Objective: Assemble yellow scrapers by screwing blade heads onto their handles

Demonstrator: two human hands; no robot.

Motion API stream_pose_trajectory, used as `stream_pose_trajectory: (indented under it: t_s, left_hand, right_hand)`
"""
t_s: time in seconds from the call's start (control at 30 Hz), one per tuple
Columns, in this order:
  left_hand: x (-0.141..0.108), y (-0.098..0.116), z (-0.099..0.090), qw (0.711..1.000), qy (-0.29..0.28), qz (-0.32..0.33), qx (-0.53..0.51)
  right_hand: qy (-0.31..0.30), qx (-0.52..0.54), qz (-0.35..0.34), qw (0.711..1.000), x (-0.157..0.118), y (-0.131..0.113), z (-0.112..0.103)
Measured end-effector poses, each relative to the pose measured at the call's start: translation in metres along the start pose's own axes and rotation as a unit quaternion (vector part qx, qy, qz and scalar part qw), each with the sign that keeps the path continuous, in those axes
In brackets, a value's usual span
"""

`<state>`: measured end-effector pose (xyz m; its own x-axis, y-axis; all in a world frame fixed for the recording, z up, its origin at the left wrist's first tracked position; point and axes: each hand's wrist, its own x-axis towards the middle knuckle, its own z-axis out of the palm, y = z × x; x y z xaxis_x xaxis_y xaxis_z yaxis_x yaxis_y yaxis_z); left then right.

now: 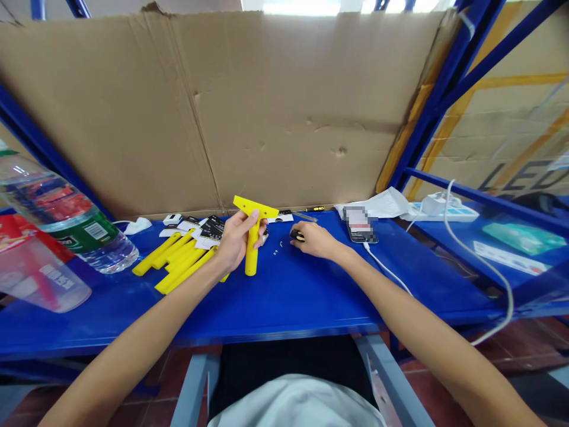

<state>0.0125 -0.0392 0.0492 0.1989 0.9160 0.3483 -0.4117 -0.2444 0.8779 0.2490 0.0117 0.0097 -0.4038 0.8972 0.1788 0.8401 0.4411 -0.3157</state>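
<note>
A yellow T-shaped tool (252,252) stands upright in my left hand (237,237), its wide head at the top with small dark holes and its round handle pointing down. My right hand (316,239) is closed around a small black and yellow object (297,235), probably a screwdriver handle, just above the blue table. Between the hands, several tiny metal pieces (275,252) lie on the table. Left of my left hand, several yellow handles (178,261) lie side by side, with black and white cards (208,231) behind them.
A large water bottle (95,228) and a plastic cup (48,276) are at the left. A phone (362,228) with a white cable lies at the right, near a white bag (382,203). A yellow-black tool (315,209) lies by the cardboard wall (284,112). Blue posts (435,107) frame the table.
</note>
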Motion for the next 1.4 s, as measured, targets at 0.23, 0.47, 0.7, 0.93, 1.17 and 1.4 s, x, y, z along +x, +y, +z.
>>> stream_pose_trajectory:
  t_s: [0.23,0.47,0.7,0.93,1.17,1.4]
  left_hand:
    - [0.001,-0.01,-0.005,1.0,0.0,-0.009,-0.006]
    - [-0.003,-0.033,-0.01,0.994,-0.013,-0.1,0.03]
    - [-0.012,-0.048,-0.004,0.972,-0.098,-0.19,0.095]
    - [-0.011,-0.051,-0.005,0.965,-0.104,-0.212,0.118]
    - [-0.012,-0.047,-0.003,0.962,-0.112,-0.212,0.13]
    - [-0.013,-0.048,-0.004,0.963,-0.102,-0.208,0.136]
  right_hand:
    - [0.005,-0.044,0.017,0.999,0.006,0.008,0.008]
    - [0.058,-0.087,0.102,0.989,0.039,0.044,0.006]
    - [0.052,-0.068,0.175,0.981,0.071,0.066,0.007]
    - [0.027,0.018,0.186,0.982,0.073,0.077,0.003]
    - [0.175,0.187,0.109,0.961,0.064,0.064,-0.012]
    - [0.353,0.404,-0.004,0.844,0.057,0.023,-0.032]
